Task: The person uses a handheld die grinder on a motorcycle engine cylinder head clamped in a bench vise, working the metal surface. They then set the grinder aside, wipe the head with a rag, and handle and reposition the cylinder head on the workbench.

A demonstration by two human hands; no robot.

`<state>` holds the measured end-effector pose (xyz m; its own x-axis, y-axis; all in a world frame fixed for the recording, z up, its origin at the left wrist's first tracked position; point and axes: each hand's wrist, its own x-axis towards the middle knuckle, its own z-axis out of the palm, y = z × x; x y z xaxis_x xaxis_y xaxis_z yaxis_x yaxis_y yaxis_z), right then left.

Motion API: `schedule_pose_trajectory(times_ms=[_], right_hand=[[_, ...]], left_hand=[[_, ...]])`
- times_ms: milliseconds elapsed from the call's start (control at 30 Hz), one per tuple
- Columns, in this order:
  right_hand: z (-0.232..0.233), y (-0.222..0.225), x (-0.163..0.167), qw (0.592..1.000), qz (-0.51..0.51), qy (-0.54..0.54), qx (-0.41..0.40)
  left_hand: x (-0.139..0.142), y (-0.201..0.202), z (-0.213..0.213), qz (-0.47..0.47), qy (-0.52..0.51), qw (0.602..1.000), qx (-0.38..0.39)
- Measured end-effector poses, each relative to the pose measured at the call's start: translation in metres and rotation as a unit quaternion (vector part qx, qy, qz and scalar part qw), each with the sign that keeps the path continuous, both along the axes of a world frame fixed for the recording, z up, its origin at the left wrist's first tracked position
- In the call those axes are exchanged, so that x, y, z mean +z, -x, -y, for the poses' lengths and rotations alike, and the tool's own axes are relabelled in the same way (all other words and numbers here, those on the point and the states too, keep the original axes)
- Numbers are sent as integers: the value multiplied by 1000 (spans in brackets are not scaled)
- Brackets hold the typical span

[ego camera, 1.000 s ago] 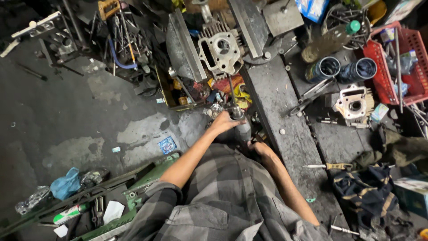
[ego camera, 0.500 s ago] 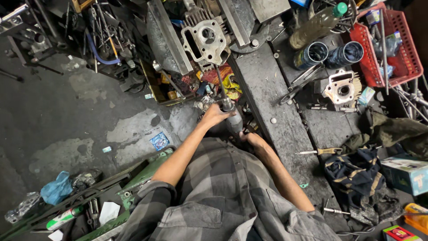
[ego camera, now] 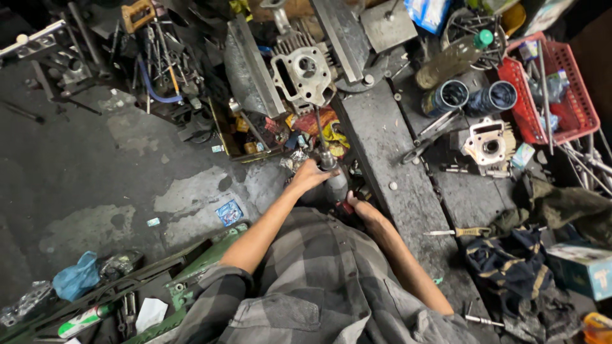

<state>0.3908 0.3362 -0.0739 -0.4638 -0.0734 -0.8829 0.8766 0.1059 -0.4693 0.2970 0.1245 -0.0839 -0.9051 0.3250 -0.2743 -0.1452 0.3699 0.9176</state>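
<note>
Looking straight down over a grey-and-black checked flannel shirt [ego camera: 319, 280], and both bare arms reach forward to one spot at the near edge of the long dark steel beam [ego camera: 395, 165] that runs away up the view. The left hand [ego camera: 310, 176] is wrapped around a small grey metal cylindrical part [ego camera: 336, 185], its grip pressed together on the part's left and upper side. A thin grey metal rod [ego camera: 320, 137] stands out of that part, and its long axis runs away from the person, up toward the pale cast-aluminium engine cylinder block [ego camera: 305, 71]. The right hand [ego camera: 362, 208] sits just below and to the right of the part, touching something red [ego camera: 345, 206] beneath it; whether those fingers are curled shut or loose, I cannot tell, the hand hides them. So the part lies between the 2 hands, the left one on it and the right one just beside.

Around them: 2 dark blue open-ended tubes [ego camera: 470, 97], a red plastic mesh basket [ego camera: 553, 89], a yellow-handled screwdriver [ego camera: 460, 232] lying across the beam's right side, a blue plastic bag [ego camera: 75, 278] on the stained concrete floor [ego camera: 95, 172].

Against 0.5 s ago the hands hold the same spot on the same part; only the head has shifted, sliding the clutter a little rightward in view.
</note>
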Motion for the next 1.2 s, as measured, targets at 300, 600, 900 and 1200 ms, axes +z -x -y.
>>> schedule_pose_trajectory(times_ms=[300,600,900,1200], right_hand=[[-1,-1,-9,990,-50,-119,55],[7,-2,-9,985,-113,-87,93],[5,-5,-1,987,-91,-106,78],[3,-1,-2,992,-90,-36,82]], left_hand=[[5,-1,3,-26,-60,998,2],[5,-3,2,-48,-66,997,-2],[1,-5,2,-40,-53,998,-7],[0,-6,5,-22,-59,998,0]])
